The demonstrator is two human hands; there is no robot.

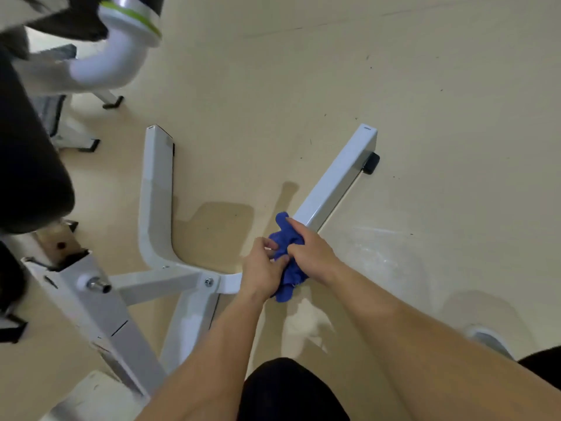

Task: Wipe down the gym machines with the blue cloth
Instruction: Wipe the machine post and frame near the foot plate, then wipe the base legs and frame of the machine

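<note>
1. down low, a dark-clad knee (291, 390) fills the bottom edge, with both bare forearms reaching out over it
2. left hand (262, 268) curls in, fingers pinching the near side of the blue cloth (287, 238)
3. right hand (309, 250) grips the bunched cloth from the other side, forefinger laid out along the top
4. the cloth sits scrunched on the near end of a white bar (337, 177) of the machine's base
5. that bar runs away to a black rubber foot (371, 163) on the beige floor (394, 86)
6. a second white bar (156, 192) angles off to the left, with a big black pad (27, 162) beyond it
</note>
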